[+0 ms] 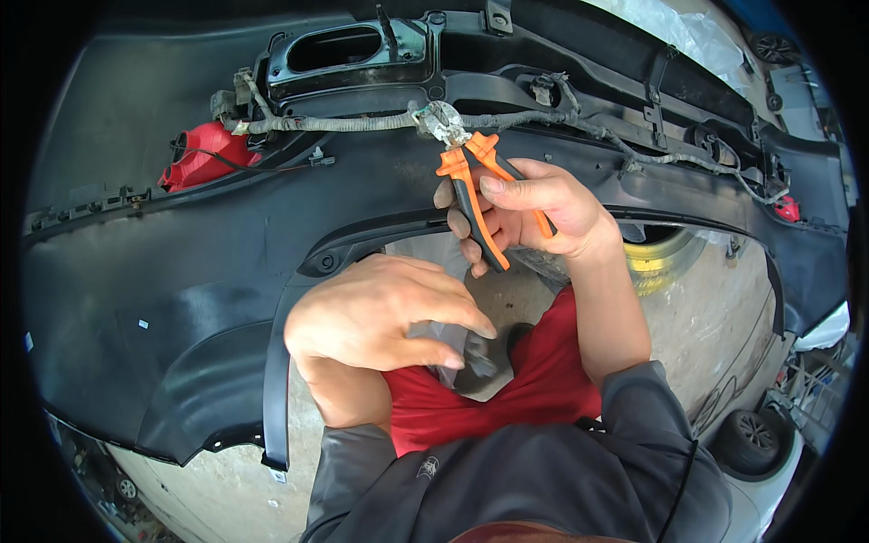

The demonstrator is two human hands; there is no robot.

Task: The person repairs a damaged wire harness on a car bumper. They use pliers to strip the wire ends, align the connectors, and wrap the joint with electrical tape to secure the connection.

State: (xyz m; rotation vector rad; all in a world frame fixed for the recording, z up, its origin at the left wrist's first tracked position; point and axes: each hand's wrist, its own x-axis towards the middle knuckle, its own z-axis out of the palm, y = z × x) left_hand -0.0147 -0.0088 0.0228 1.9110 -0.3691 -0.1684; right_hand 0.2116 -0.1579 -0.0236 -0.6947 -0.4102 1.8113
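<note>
My right hand (534,210) is closed around the orange-and-black handles of a pair of pliers (472,185). The handles stand somewhat apart, and the metal jaws overlap the grey corrugated wiring harness (353,123); whether they bite on it I cannot tell. My left hand (385,308) is lower and to the left, with thumb and fingers apart and nothing visible between them. The harness runs along the inner side of a large black bumper cover (226,235).
A red lamp (201,156) sits at the bumper's left and a smaller red one (787,210) at its right. A black bracket (348,54) with an oval opening stands beyond the harness. A yellow-rimmed wheel (659,258) lies beneath; another wheel (753,439) is at lower right.
</note>
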